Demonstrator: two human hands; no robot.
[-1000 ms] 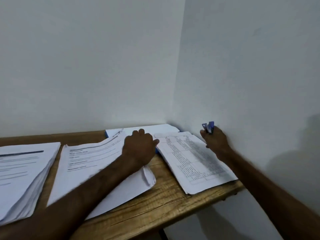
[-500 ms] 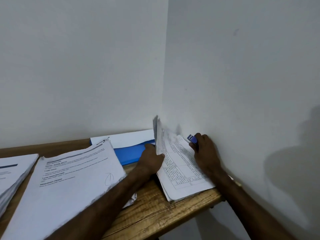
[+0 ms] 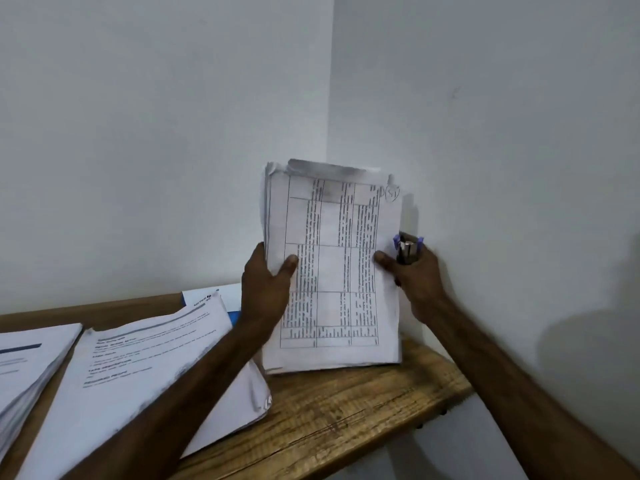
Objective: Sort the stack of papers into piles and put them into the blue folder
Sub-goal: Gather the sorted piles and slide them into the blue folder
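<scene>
A stack of papers printed with a table (image 3: 332, 265) stands upright on its lower edge on the wooden table (image 3: 346, 410), near the wall corner. My left hand (image 3: 266, 285) grips its left edge, thumb on the front. My right hand (image 3: 412, 275) pinches its right edge with the thumb while its fingers also hold a small blue stapler (image 3: 408, 251). A sliver of the blue folder (image 3: 234, 317) shows behind my left forearm, under a white sheet (image 3: 214, 294).
A second pile of printed papers (image 3: 138, 368) lies at the table's middle, partly under my left forearm. A third thick pile (image 3: 27, 362) lies at the far left. White walls meet in a corner right behind the upright stack.
The table-printed stack went from lying flat, to tilted up on its edge, to standing upright in both hands. My left hand left the middle pile and took the stack's left edge.
</scene>
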